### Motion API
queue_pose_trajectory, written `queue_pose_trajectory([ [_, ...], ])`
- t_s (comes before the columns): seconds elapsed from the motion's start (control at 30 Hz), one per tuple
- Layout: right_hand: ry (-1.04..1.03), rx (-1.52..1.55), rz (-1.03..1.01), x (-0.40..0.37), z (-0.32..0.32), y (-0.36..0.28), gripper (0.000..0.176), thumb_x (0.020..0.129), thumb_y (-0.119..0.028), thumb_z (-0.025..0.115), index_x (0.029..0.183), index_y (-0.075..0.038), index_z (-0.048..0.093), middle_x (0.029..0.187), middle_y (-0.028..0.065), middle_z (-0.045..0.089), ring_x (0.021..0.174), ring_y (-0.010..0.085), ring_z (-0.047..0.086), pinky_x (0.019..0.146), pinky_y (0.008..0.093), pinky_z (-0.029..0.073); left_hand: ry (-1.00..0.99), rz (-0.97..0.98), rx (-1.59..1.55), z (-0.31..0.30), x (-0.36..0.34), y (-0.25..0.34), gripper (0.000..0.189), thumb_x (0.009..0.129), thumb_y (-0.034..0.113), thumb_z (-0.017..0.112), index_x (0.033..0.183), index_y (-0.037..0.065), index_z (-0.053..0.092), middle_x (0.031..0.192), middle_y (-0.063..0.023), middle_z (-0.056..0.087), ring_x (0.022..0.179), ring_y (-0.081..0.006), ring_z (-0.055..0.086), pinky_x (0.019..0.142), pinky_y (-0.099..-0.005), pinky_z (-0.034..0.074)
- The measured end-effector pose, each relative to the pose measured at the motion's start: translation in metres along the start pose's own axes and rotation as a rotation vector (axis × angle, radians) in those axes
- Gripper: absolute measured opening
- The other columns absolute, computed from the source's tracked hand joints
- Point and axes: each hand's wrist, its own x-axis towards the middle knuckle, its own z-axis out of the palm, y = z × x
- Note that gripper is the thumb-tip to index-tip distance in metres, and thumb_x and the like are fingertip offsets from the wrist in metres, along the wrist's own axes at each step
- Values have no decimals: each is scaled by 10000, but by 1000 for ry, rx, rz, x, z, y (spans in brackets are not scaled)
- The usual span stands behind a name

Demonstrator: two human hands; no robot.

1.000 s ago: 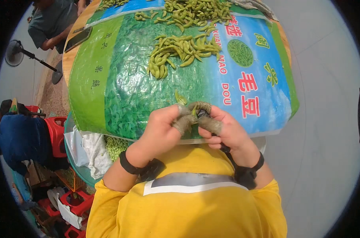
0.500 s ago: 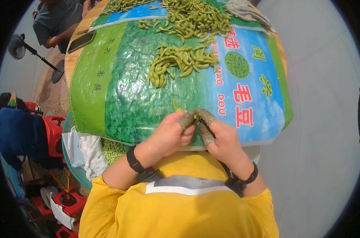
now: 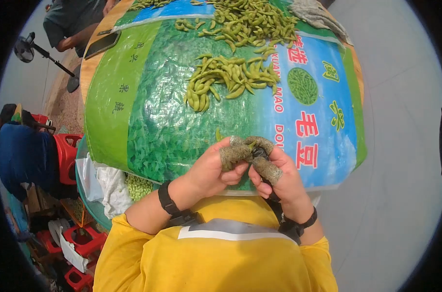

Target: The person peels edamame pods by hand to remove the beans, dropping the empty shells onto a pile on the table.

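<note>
My left hand [image 3: 216, 165], with grey-green wraps on its fingertips, is closed around an edamame pod; a green pod tip [image 3: 218, 134] sticks up past its fingers. My right hand [image 3: 286, 177], wrapped at thumb and finger, is closed on a dark, slim tool [image 3: 273, 195], mostly hidden in the grip. Both sets of fingertips meet above the near edge of the printed plastic sack [image 3: 177, 117], with a small bit of green between them. Farther up the sack lies a small heap of edamame pods [image 3: 230, 75], and behind it a larger pile [image 3: 255, 24].
A teal basin [image 3: 98, 211] at my left holds shelled beans [image 3: 138, 187] and a white cloth [image 3: 115, 190]. A phone [image 3: 102, 45] lies at the table's left edge, a grey cloth [image 3: 318, 14] at the far right. Red stools [image 3: 67, 155], a fan [image 3: 25, 48] and another person [image 3: 75, 22] are on the left.
My hands stay together, having shifted slightly right and nearer to me. The left fingers now lie more across the right fingertips. The whole view has moved a little.
</note>
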Motion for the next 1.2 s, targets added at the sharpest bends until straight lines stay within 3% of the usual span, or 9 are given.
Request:
queue_pose_trajectory([
  [0.07, -23, -15, -21, 3, 3, 0, 365, 918, -67, 503, 1279, -77, 450, 727, 3, 554, 474, 43, 437, 423, 180, 344, 19, -6, -37, 4, -2, 2, 128, 899, 152, 532, 1008, 87, 549, 664, -5, 508, 453, -42, 336, 416, -190, 218],
  [0.13, 35, -213, -89, 7, 7, 2, 360, 918, -54, 494, 1275, -72, 453, 732, 0, 553, 477, 38, 429, 423, 181, 339, 139, 97, 182, 5, -2, 3, 122, 891, 135, 525, 996, 81, 557, 700, -9, 520, 460, -40, 338, 422, -191, 225],
  [0.23, 41, -419, -172, 11, 9, 5, 352, 920, -45, 484, 1270, -70, 456, 732, 0, 552, 474, 37, 423, 421, 179, 334, 139, 158, 157, 8, -4, 5, 116, 879, 111, 521, 981, 72, 561, 734, -11, 530, 468, -39, 340, 429, -191, 234],
  [0.63, 93, -156, -47, 15, 18, 7, 310, 922, -67, 500, 1232, -64, 491, 713, 1, 545, 469, 33, 420, 415, 170, 328, 35, 84, 33, -4, -6, 11, 118, 895, 124, 520, 989, 53, 526, 771, -22, 538, 489, -38, 358, 443, -186, 249],
  [0.73, 110, -366, -196, 17, 19, 12, 317, 926, -76, 494, 1243, -69, 488, 714, 3, 550, 464, 35, 427, 416, 170, 339, 48, 96, -6, -5, -6, 9, 125, 906, 147, 526, 988, 53, 526, 757, -19, 537, 489, -38, 365, 441, -185, 249],
  [0.87, 89, -392, -133, 13, 15, 4, 337, 927, -80, 493, 1263, -71, 472, 716, 0, 545, 467, 32, 423, 421, 170, 339, 14, 80, 4, -7, -4, 10, 119, 906, 148, 530, 974, 50, 533, 748, -21, 543, 486, -41, 368, 437, -186, 246],
  [0.93, 3, -113, -28, 10, 13, 2, 359, 924, -71, 487, 1282, -70, 454, 717, -8, 534, 476, 25, 412, 427, 174, 330, -11, 5, 80, -2, -6, 13, 131, 903, 152, 526, 965, 37, 535, 736, -28, 552, 480, -44, 372, 437, -183, 247],
  [1.17, 62, -303, -60, 11, 19, 12, 385, 919, -56, 484, 1301, -74, 445, 716, -13, 527, 484, 28, 409, 438, 168, 333, -75, 6, -65, -11, -6, 11, 129, 851, 89, 499, 957, 22, 528, 719, -79, 557, 460, -79, 393, 429, -193, 265],
  [1.2, 63, -385, -139, 13, 20, 15, 384, 917, -56, 489, 1299, -79, 454, 719, -14, 529, 491, 29, 412, 444, 167, 332, -47, 29, -50, -12, -6, 9, 128, 845, 83, 487, 951, 21, 525, 719, -88, 558, 463, -87, 400, 430, -199, 273],
])
